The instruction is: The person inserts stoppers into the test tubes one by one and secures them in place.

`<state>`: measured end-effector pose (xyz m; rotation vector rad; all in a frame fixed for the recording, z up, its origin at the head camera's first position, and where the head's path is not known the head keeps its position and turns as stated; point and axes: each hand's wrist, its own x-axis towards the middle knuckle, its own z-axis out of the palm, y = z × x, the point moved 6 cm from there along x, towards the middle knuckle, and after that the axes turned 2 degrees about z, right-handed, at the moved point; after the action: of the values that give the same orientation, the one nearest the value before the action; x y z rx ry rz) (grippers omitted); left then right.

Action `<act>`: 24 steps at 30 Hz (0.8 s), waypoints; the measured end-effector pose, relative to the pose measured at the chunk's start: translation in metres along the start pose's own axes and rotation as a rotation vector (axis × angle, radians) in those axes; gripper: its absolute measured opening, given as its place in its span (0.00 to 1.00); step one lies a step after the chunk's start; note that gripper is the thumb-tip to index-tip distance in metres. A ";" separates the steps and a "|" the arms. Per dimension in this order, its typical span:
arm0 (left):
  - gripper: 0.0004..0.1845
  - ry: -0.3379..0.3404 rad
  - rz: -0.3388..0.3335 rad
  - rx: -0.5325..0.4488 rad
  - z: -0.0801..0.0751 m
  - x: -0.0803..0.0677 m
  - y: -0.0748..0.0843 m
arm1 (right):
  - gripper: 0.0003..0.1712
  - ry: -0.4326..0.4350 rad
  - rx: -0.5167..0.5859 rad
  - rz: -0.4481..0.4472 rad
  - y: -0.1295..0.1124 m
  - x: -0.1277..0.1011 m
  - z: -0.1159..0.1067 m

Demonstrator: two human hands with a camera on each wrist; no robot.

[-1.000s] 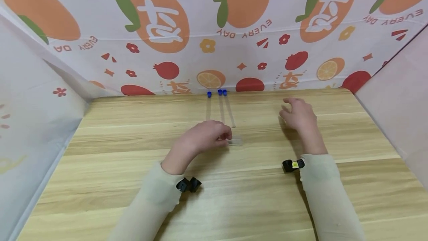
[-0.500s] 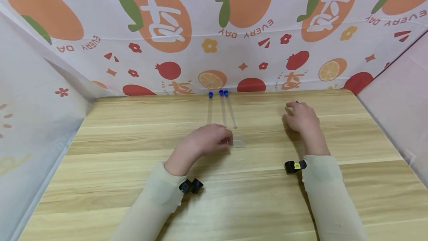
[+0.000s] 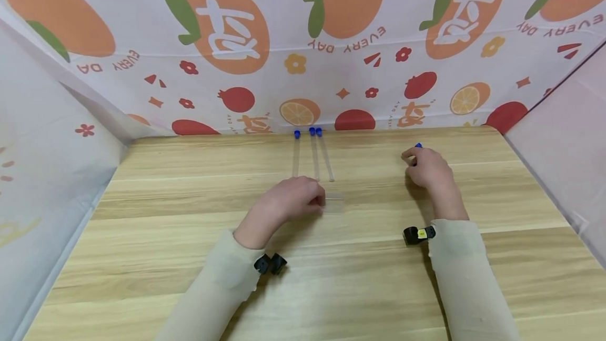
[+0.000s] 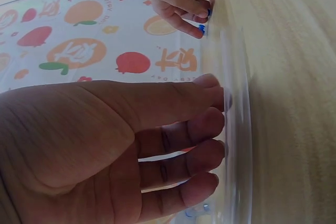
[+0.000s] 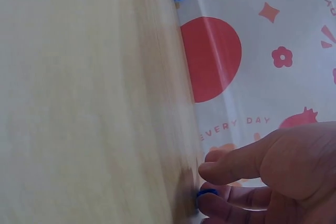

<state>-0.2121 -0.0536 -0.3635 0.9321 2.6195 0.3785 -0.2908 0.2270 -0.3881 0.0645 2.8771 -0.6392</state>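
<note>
My left hand hovers over the middle of the table, thumb and fingertips at the edge of a clear plastic piece. In the left wrist view this clear plastic runs as a long thin wall, and the tips of thumb and forefinger pinch its edge. Farther back at the right, my right hand bends its fingers round a small blue cap. Another blue cap shows just beyond the knuckles; whatever lies beneath the right palm is hidden.
Three thin clear tubes with blue caps lie side by side along the back edge of the wooden table. A fruit-print cloth hangs right behind that edge, and pale cloth walls stand at both sides.
My right hand has drawn slightly nearer and to the right, its fingers closing in, and blue caps have come into sight at it. The clear plastic shows more of its face by the left hand.
</note>
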 end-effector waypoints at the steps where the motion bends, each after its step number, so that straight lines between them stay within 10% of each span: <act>1: 0.02 -0.009 -0.007 -0.007 0.001 0.000 0.000 | 0.25 -0.002 0.000 0.000 0.000 0.000 0.000; 24: 0.07 -0.127 -0.006 -0.109 0.008 0.001 0.003 | 0.20 0.010 0.085 -0.027 -0.014 0.001 -0.006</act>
<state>-0.2085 -0.0499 -0.3699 0.8821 2.4609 0.4406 -0.2943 0.2172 -0.3768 0.0410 2.8643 -0.7689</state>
